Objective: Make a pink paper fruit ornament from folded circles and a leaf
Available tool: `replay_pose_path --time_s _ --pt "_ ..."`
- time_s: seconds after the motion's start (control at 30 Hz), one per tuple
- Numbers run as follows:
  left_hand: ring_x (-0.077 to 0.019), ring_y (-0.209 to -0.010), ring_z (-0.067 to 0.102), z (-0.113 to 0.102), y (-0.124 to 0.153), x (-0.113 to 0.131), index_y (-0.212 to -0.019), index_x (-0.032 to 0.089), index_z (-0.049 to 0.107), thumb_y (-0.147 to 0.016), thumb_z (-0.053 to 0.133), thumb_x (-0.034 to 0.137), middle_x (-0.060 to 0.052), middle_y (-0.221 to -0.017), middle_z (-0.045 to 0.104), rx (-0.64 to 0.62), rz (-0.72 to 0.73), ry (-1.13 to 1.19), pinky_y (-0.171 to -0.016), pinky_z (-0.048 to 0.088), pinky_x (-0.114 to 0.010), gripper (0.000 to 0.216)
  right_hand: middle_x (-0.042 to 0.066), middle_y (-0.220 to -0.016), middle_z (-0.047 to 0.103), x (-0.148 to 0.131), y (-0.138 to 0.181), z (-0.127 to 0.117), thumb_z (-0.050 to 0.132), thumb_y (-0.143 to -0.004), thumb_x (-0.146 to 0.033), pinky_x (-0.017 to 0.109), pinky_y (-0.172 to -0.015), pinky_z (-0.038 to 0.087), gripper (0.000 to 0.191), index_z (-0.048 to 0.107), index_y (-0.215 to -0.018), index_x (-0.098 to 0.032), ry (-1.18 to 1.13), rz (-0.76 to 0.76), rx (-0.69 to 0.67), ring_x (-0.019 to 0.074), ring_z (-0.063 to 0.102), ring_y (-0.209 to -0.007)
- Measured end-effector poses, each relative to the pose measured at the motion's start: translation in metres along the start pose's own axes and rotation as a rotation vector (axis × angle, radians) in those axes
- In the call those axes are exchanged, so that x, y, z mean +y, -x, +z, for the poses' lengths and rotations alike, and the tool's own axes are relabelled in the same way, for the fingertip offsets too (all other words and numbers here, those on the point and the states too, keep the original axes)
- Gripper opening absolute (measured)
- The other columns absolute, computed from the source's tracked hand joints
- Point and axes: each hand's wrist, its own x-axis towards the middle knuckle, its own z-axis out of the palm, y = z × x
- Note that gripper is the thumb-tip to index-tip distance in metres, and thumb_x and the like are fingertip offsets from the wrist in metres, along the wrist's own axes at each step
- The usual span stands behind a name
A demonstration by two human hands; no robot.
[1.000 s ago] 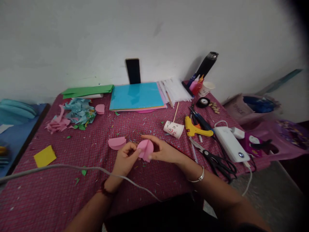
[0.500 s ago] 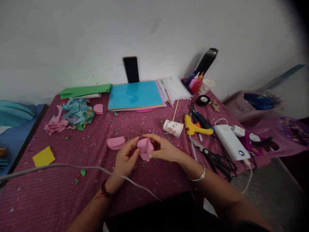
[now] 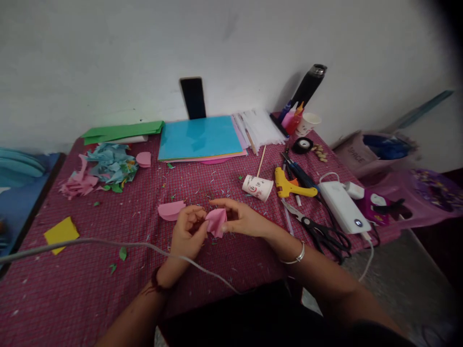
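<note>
A small folded piece of pink paper (image 3: 216,222) is held between both hands above the checked tablecloth. My left hand (image 3: 188,232) pinches its left side with thumb and fingertips. From the right, my right hand (image 3: 243,219) grips the same paper, the thumb below and fingers behind it. Part of the paper is hidden by the fingers. Just left of my left hand lies a pink half-round paper piece (image 3: 170,211). A paper cup (image 3: 257,188) lies on its side beyond my right hand, with a thin wooden stick (image 3: 261,161) behind it.
Right of the cup lie a yellow glue gun (image 3: 293,187), black-handled scissors (image 3: 321,233) and a white power bank (image 3: 343,207). Blue sheets (image 3: 200,140) and a phone (image 3: 193,98) are at the back. Crumpled paper (image 3: 112,164) sits left. A grey cable (image 3: 137,245) crosses in front.
The pink paper has turned and its folds look narrower between my hands. My left fingers have curled in more. The whole view has shifted slightly.
</note>
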Motion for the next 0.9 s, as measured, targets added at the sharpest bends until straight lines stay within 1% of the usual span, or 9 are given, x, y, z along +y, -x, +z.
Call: replay_pose_path --time_s 0.1,0.27,0.37,0.43,0.5,0.57,0.7,0.8,0.9 --pt "-0.0060 -0.046 0.052 -0.001 -0.005 0.003 -0.099 0.022 0.047 -0.076 0.068 0.024 0.005 -0.076 0.060 0.009 -0.065 0.063 -0.040 0.044 -0.017 0.031 0.004 -0.111 0.062 -0.001 0.000 -0.001 0.078 -0.069 -0.034 0.031 -0.082 0.049 0.062 0.053 -0.125 -0.024 -0.016 -0.010 -0.018 0.0156 0.061 -0.094" --pt "-0.0067 -0.047 0.052 -0.004 -0.008 0.001 -0.089 0.021 0.049 -0.075 0.069 0.026 0.005 -0.073 0.058 -0.013 -0.110 0.129 -0.041 0.044 -0.018 0.025 0.003 -0.106 0.063 -0.005 0.001 0.000 0.072 -0.076 -0.037 0.031 -0.078 0.050 0.055 0.052 -0.126 -0.024 0.022 -0.023 -0.037 0.0152 0.061 -0.088" --pt "-0.0063 -0.047 0.051 -0.006 -0.008 -0.002 -0.077 0.020 0.050 -0.076 0.067 0.028 0.003 -0.077 0.058 -0.044 -0.085 0.123 -0.041 0.044 -0.019 0.020 0.006 -0.112 0.063 -0.006 0.001 -0.001 0.062 -0.084 -0.034 0.034 -0.085 0.048 0.044 0.053 -0.126 -0.022 0.136 -0.054 -0.003 0.0170 0.060 -0.097" --pt "-0.0062 -0.048 0.051 -0.007 -0.008 -0.002 -0.071 0.018 0.053 -0.077 0.064 0.028 0.001 -0.082 0.057 -0.075 -0.055 0.091 -0.042 0.043 -0.020 0.016 0.007 -0.119 0.061 -0.006 0.001 -0.002 0.059 -0.085 -0.029 0.036 -0.092 0.044 0.039 0.056 -0.124 -0.021 0.192 -0.066 0.029 0.0185 0.058 -0.106" --pt "-0.0071 -0.050 0.052 -0.008 -0.008 0.001 -0.071 0.018 0.057 -0.080 0.060 0.026 -0.001 -0.083 0.056 -0.103 -0.018 0.038 -0.046 0.044 -0.022 0.012 0.007 -0.119 0.062 -0.005 0.000 -0.002 0.057 -0.085 -0.025 0.037 -0.094 0.043 0.035 0.058 -0.120 -0.021 0.217 -0.059 0.056 0.0191 0.057 -0.107" --pt "-0.0108 -0.060 0.056 -0.008 -0.007 0.006 -0.075 0.019 0.061 -0.080 0.059 0.023 -0.002 -0.085 0.057 -0.119 0.019 -0.026 -0.054 0.046 -0.025 0.008 0.006 -0.115 0.064 -0.004 -0.001 -0.002 0.055 -0.084 -0.021 0.038 -0.094 0.043 0.034 0.060 -0.117 -0.020 0.245 -0.048 0.088 0.0191 0.058 -0.105" --pt "-0.0198 -0.084 0.057 -0.004 -0.004 0.013 -0.078 0.020 0.065 -0.072 0.068 0.025 -0.005 -0.089 0.060 -0.141 0.090 -0.152 -0.073 0.047 -0.031 0.009 0.004 -0.111 0.066 -0.005 -0.002 -0.001 0.057 -0.080 -0.016 0.037 -0.092 0.043 0.034 0.063 -0.113 -0.020 0.271 -0.028 0.144 0.0190 0.059 -0.101" --pt "-0.0197 -0.083 0.056 0.000 -0.003 0.010 -0.075 0.020 0.065 -0.069 0.071 0.025 -0.004 -0.087 0.061 -0.116 0.121 -0.230 -0.075 0.045 -0.031 0.009 0.004 -0.107 0.068 -0.007 -0.002 0.000 0.058 -0.078 -0.016 0.036 -0.089 0.044 0.033 0.064 -0.110 -0.021 0.252 -0.011 0.163 0.0185 0.060 -0.098" --pt "-0.0173 -0.077 0.055 0.004 -0.003 0.005 -0.067 0.020 0.061 -0.076 0.064 0.023 -0.003 -0.080 0.060 -0.071 0.127 -0.273 -0.073 0.044 -0.030 0.010 0.004 -0.104 0.068 -0.007 -0.003 0.000 0.058 -0.078 -0.017 0.034 -0.084 0.045 0.031 0.064 -0.109 -0.020 0.195 0.007 0.186 0.0173 0.061 -0.092"
